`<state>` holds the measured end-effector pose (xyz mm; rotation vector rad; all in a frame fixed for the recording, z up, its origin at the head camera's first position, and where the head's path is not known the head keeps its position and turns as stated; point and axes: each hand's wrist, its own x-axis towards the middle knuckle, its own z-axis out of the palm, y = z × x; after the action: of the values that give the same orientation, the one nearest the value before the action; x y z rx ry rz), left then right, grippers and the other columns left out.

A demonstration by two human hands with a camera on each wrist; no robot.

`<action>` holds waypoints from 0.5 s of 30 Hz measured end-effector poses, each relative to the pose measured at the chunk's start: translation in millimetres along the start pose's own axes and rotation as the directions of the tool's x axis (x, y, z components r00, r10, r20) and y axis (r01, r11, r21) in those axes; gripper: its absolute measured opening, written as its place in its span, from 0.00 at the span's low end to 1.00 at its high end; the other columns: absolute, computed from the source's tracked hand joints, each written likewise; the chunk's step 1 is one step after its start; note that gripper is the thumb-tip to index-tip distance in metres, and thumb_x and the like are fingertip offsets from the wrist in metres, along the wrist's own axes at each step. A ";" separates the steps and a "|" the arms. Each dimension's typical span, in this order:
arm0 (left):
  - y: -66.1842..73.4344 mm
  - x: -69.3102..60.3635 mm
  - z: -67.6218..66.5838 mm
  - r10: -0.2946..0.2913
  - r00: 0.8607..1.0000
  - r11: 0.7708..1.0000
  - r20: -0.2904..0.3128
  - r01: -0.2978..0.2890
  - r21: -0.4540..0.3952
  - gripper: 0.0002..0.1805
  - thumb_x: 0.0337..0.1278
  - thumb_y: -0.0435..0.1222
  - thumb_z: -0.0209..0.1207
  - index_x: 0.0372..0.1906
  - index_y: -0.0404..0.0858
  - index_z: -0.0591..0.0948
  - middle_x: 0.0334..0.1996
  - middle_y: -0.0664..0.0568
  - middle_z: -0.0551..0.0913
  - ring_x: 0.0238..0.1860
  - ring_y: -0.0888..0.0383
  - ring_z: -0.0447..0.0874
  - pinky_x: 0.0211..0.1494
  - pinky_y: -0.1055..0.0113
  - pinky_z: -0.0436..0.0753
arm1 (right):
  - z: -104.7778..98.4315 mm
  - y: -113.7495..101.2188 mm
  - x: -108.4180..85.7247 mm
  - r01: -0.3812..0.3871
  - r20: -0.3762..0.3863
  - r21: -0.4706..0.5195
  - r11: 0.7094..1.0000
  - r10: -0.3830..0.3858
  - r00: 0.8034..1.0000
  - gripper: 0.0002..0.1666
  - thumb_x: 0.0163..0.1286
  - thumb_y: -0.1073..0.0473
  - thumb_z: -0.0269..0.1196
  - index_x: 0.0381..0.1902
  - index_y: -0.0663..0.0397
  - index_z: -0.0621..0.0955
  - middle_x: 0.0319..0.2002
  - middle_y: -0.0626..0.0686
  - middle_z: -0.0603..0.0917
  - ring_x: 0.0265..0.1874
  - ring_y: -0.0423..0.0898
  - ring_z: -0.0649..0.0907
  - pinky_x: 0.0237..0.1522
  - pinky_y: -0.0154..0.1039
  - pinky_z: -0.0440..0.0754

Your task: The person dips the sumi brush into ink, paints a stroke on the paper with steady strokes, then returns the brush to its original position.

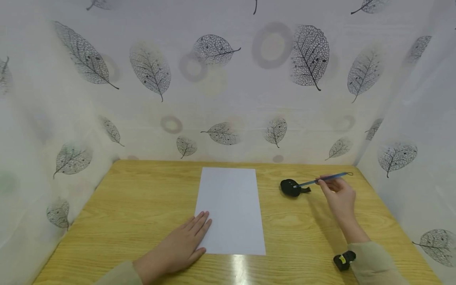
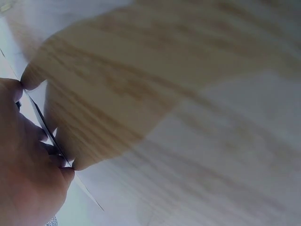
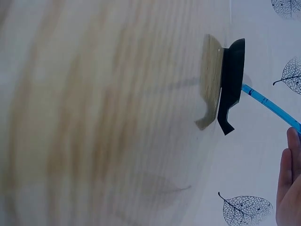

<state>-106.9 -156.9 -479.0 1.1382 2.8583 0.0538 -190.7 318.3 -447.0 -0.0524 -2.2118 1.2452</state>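
Observation:
My right hand (image 1: 338, 194) pinches a blue-handled writing brush (image 1: 325, 179) with a small loop at its end. The brush slants down to the left, its pale tip over a small, round black ink dish (image 1: 289, 187). This dish has a short stub of a handle. In the right wrist view the brush (image 3: 270, 106) meets the top of the dish (image 3: 231, 75); whether the tip is wet cannot be told. My left hand (image 1: 181, 244) rests flat, fingers extended, on the lower left edge of a blank white sheet of paper (image 1: 231, 206).
A yellow wood-grain table (image 1: 142, 206) with a glossy surface carries everything. White curtains (image 1: 228, 95) printed with leaves enclose its back and both sides. A black strap device (image 1: 344, 260) is on the right wrist, by the sleeve.

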 end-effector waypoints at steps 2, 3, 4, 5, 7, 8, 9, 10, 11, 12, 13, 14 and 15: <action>0.1 0.1 0.1 -0.002 1.000 1.000 0.001 0.002 -0.006 0.38 0.83 0.53 0.46 0.83 0.33 0.61 0.85 0.38 0.56 0.85 0.43 0.56 0.85 0.50 0.65 | 0.8 0.4 -0.7 0.005 0.009 -0.016 1.000 -0.005 1.000 0.09 0.72 0.67 0.70 0.47 0.68 0.88 0.35 0.50 0.95 0.30 0.18 0.85 0.36 0.14 0.80; 0.1 0.2 0.1 -0.003 1.000 1.000 0.001 0.003 -0.007 0.38 0.83 0.53 0.46 0.83 0.33 0.61 0.85 0.38 0.56 0.85 0.43 0.56 0.85 0.50 0.65 | 0.7 0.9 -1.0 0.007 0.011 -0.026 1.000 -0.007 1.000 0.09 0.72 0.67 0.70 0.47 0.68 0.88 0.35 0.50 0.95 0.30 0.18 0.84 0.35 0.14 0.80; 0.2 0.2 0.1 -0.004 1.000 1.000 0.000 0.004 -0.008 0.38 0.83 0.53 0.46 0.83 0.33 0.61 0.85 0.38 0.56 0.85 0.43 0.56 0.85 0.50 0.65 | 0.4 1.3 -1.1 0.011 0.012 -0.031 0.999 -0.010 1.000 0.09 0.73 0.66 0.70 0.47 0.68 0.88 0.35 0.48 0.95 0.30 0.18 0.84 0.35 0.13 0.80; 0.4 0.2 0.0 -0.004 1.000 1.000 -0.001 0.004 -0.008 0.38 0.83 0.53 0.46 0.83 0.33 0.61 0.85 0.38 0.56 0.85 0.43 0.56 0.85 0.50 0.65 | -0.2 1.7 -1.1 0.013 0.012 -0.033 0.999 -0.012 1.000 0.09 0.72 0.67 0.70 0.47 0.68 0.88 0.34 0.43 0.94 0.30 0.18 0.84 0.35 0.13 0.80; 0.8 0.1 -0.1 -0.005 1.000 1.000 -0.004 0.005 -0.007 0.38 0.82 0.53 0.47 0.83 0.32 0.61 0.85 0.37 0.57 0.85 0.43 0.57 0.85 0.50 0.66 | -1.9 2.8 -0.6 0.016 0.003 -0.037 0.999 -0.016 1.000 0.08 0.71 0.69 0.70 0.47 0.68 0.88 0.33 0.34 0.92 0.30 0.17 0.83 0.35 0.13 0.79; 1.1 0.1 -0.1 -0.005 1.000 1.000 -0.006 0.005 -0.006 0.38 0.82 0.53 0.47 0.83 0.32 0.62 0.85 0.37 0.57 0.85 0.43 0.57 0.85 0.50 0.66 | -3.1 3.4 -0.4 0.017 -0.003 -0.042 0.999 -0.017 1.000 0.08 0.72 0.69 0.70 0.47 0.68 0.88 0.32 0.29 0.90 0.30 0.16 0.83 0.35 0.13 0.79; 1.3 0.0 -0.2 -0.004 1.000 1.000 -0.007 0.004 -0.004 0.38 0.82 0.53 0.48 0.82 0.32 0.62 0.85 0.37 0.57 0.85 0.43 0.57 0.85 0.50 0.66 | -4.4 4.2 -0.2 0.016 -0.009 -0.036 0.999 -0.016 1.000 0.08 0.71 0.70 0.70 0.47 0.68 0.88 0.32 0.27 0.89 0.30 0.15 0.82 0.35 0.12 0.79; 1.5 -0.1 -0.4 -0.004 1.000 1.000 -0.008 0.004 -0.005 0.38 0.82 0.52 0.48 0.82 0.32 0.62 0.85 0.37 0.58 0.85 0.43 0.57 0.85 0.50 0.67 | -5.8 4.3 0.3 0.016 -0.015 -0.031 0.999 -0.016 1.000 0.09 0.71 0.70 0.70 0.47 0.69 0.87 0.32 0.24 0.88 0.30 0.16 0.83 0.36 0.12 0.79; 1.7 -0.1 -0.6 -0.003 1.000 1.000 -0.008 0.003 -0.003 0.38 0.82 0.52 0.48 0.82 0.32 0.62 0.84 0.37 0.58 0.85 0.43 0.58 0.85 0.50 0.67 | -7.2 4.0 0.7 0.012 -0.024 -0.030 0.999 -0.013 1.000 0.09 0.72 0.70 0.70 0.47 0.70 0.87 0.32 0.22 0.86 0.30 0.15 0.83 0.36 0.12 0.79; 1.8 -0.2 -0.9 -0.003 1.000 1.000 -0.008 0.003 -0.004 0.38 0.82 0.52 0.48 0.82 0.32 0.62 0.84 0.37 0.58 0.85 0.43 0.58 0.85 0.50 0.67 | -8.7 4.0 1.2 0.009 -0.034 -0.022 1.000 -0.009 0.999 0.09 0.72 0.69 0.70 0.47 0.70 0.87 0.32 0.22 0.87 0.30 0.16 0.83 0.37 0.12 0.79; 1.9 -0.2 -1.1 -0.003 1.000 1.000 -0.006 0.003 -0.005 0.38 0.82 0.52 0.48 0.82 0.32 0.62 0.84 0.37 0.58 0.85 0.43 0.58 0.85 0.50 0.67 | -10.0 3.7 1.6 0.008 -0.040 -0.014 1.000 -0.008 0.999 0.09 0.72 0.69 0.69 0.47 0.70 0.87 0.32 0.25 0.89 0.30 0.16 0.83 0.37 0.12 0.79; 2.0 -0.3 -1.3 -0.004 1.000 1.000 -0.005 0.004 -0.006 0.38 0.82 0.52 0.48 0.82 0.32 0.62 0.84 0.37 0.58 0.85 0.43 0.58 0.85 0.50 0.67 | -11.3 4.1 2.2 0.005 -0.044 -0.005 1.000 -0.005 0.999 0.10 0.73 0.67 0.69 0.48 0.71 0.87 0.32 0.29 0.90 0.30 0.17 0.84 0.38 0.12 0.80; 2.1 -0.3 -1.5 -0.004 1.000 1.000 -0.003 0.004 -0.008 0.38 0.82 0.52 0.48 0.82 0.32 0.62 0.85 0.37 0.57 0.85 0.43 0.57 0.85 0.50 0.67 | -12.5 3.9 2.6 -0.001 -0.051 0.005 1.000 0.001 0.999 0.10 0.73 0.67 0.69 0.47 0.72 0.87 0.33 0.31 0.91 0.31 0.17 0.84 0.38 0.13 0.80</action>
<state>-105.4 -155.6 -477.4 1.1314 2.8601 0.0666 -187.4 330.9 -444.0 -0.0825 -2.1648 1.2364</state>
